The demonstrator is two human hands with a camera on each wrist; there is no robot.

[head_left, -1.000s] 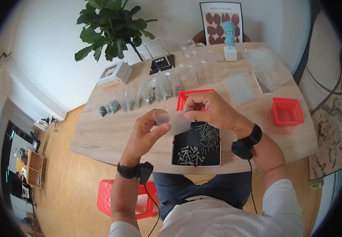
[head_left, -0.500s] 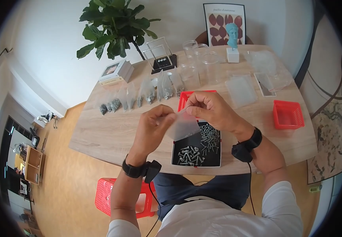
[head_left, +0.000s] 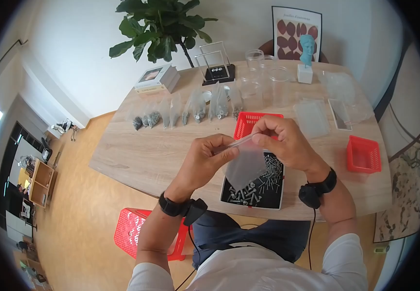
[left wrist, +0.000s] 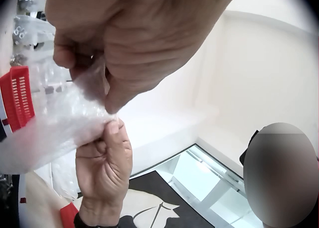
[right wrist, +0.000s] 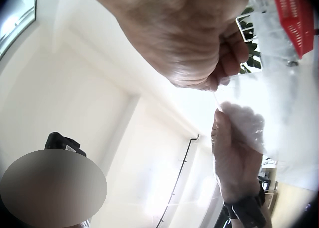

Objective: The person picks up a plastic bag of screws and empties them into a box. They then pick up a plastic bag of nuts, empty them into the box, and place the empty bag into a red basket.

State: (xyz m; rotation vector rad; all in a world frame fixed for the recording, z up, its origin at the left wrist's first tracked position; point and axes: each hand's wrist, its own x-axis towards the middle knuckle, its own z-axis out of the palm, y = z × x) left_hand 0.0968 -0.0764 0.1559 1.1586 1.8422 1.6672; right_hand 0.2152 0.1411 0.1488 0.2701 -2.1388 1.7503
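A clear plastic zip bag [head_left: 245,167] hangs between my two hands, its top edge stretched between them. My left hand [head_left: 204,160] pinches one end of that edge between thumb and fingers. At the other end, my right hand [head_left: 281,143] pinches the bag with thumb and index finger. In the left wrist view the translucent bag [left wrist: 55,128] spreads out below both thumbs. Under it sits a black-lined tray [head_left: 278,201], with thick bolts [head_left: 244,195] at its near left and thinner screws [head_left: 273,174] on its right; the bag covers part of it.
A red basket [head_left: 241,127] stands behind the tray, another red basket [head_left: 363,154] to the right. Several filled bags [head_left: 197,107] line the table's back left. Clear jars [head_left: 279,89], flat bags [head_left: 312,120], a cradle of balls [head_left: 218,73] and a bust [head_left: 307,51] stand farther back.
The bag has gone from bunched between the hands to hanging with its top edge drawn straight. The left hand has come closer to the right. The head view has shifted slightly.
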